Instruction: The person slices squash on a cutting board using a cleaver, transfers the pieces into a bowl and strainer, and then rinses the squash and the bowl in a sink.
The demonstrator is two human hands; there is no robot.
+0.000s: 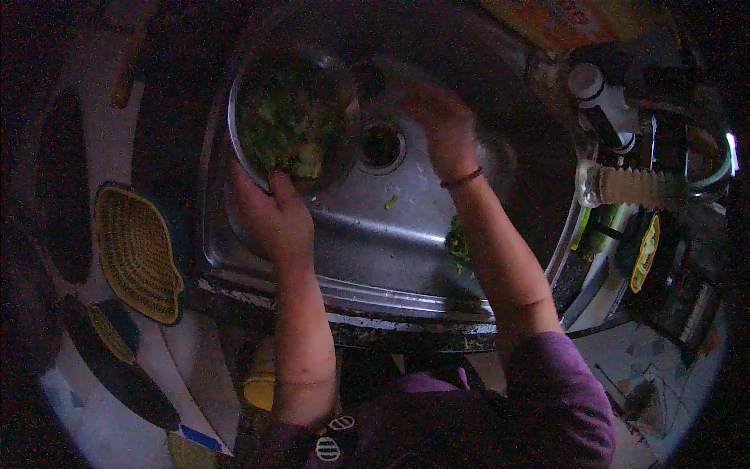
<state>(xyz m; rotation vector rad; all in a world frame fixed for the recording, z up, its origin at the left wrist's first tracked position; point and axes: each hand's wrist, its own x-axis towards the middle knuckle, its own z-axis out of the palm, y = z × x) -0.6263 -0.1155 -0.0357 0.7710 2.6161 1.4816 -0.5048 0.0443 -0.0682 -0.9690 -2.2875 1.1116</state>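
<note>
My left hand (278, 220) grips the near left rim of a round metal bowl (232, 120), thumb on the inner side. Chopped leafy greens (287, 126) fill the bowl, which sits in the left part of a stainless-steel sink (375, 246). To the right of the bowl, my right hand (442, 126) hovers over the sink beyond the drain (381, 146). Its fingers are dark and blurred, so whether they hold anything is unclear. A small green scrap (391, 203) lies on the sink floor. More greens (459, 240) show beside my right forearm, partly hidden by it.
A yellow woven-look basket (137, 252) stands left of the sink. On the right are a white object (606, 105), a clear ribbed bottle (633, 184), a green cucumber-like vegetable (606, 231) and a yellow-edged item (646, 252). The sink's raised front edge (398, 299) runs beneath my forearms.
</note>
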